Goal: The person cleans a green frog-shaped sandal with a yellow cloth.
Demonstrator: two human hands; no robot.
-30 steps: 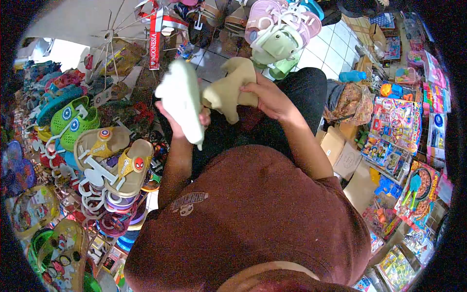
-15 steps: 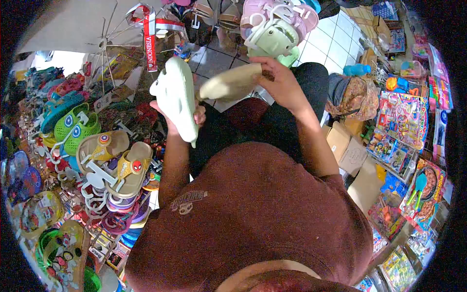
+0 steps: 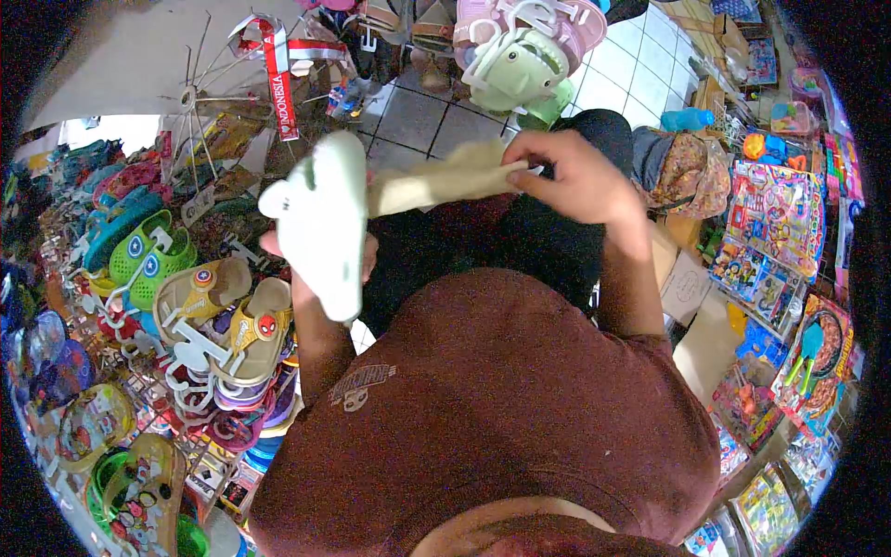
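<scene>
A pale mint slipper (image 3: 327, 218) with a rounded knob and a dark eye mark on its side is upright in my left hand (image 3: 369, 256). The fingers curl round it from behind, mostly hidden by the slipper. My right hand (image 3: 580, 176) pinches one end of a beige, cloth-like strip (image 3: 436, 189) between thumb and fingers. That strip stretches left across my lap, its far end reaching the slipper's edge; motion blurs its upper side.
Green slippers (image 3: 520, 74) with a shark face hang ahead, beside pink ones. On the left are racks of footwear, including lime clogs (image 3: 153, 260) and tan sandals (image 3: 255, 325). Packaged toys (image 3: 770, 218) and a patterned bag (image 3: 691, 176) lie to the right.
My right hand has moved right and slightly down, drawing the beige strip out straighter. The slipper has turned a little and come lower, nearer my body.
</scene>
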